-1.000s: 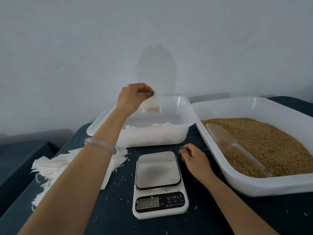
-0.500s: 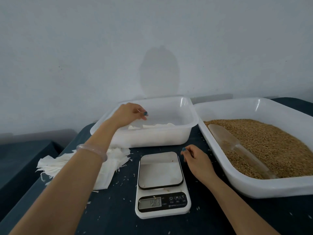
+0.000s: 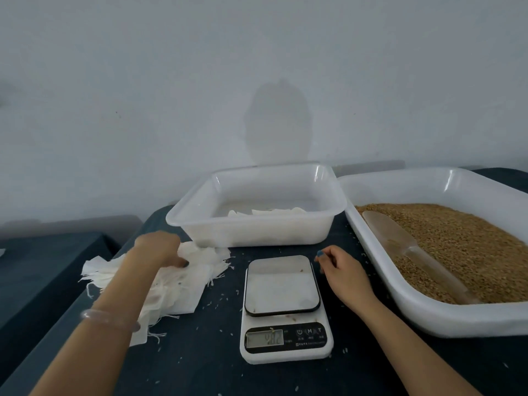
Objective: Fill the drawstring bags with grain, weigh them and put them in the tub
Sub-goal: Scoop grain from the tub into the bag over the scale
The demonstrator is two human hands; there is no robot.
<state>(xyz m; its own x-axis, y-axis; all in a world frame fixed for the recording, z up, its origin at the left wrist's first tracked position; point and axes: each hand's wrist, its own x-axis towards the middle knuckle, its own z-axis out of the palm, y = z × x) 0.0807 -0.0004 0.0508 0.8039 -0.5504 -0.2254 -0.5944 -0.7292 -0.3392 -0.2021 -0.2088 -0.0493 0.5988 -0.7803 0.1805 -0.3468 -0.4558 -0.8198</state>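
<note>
My left hand (image 3: 160,250) lies on the pile of empty white drawstring bags (image 3: 188,284) at the left of the table, thumb and curled fingers pinching the top bag. Behind the pile stands the white tub (image 3: 257,235), with a few filled bags (image 3: 271,212) on its floor. The digital scale (image 3: 283,284) sits in the middle with a bare platform. My right hand (image 3: 340,270) rests on the table just right of the scale, loosely curled and holding nothing. The large tray (image 3: 428,318) on the right holds brown grain (image 3: 463,247).
A clear plastic scoop (image 3: 400,244) lies on the grain, handle toward me. Loose grains are scattered on the dark tablecloth around the scale. A grey wall rises right behind the tub. A lower dark surface lies at the far left.
My left hand carried a filled bag over the tub, let it go inside, then came back down to the pile of empty bags. My right hand stayed beside the scale.
</note>
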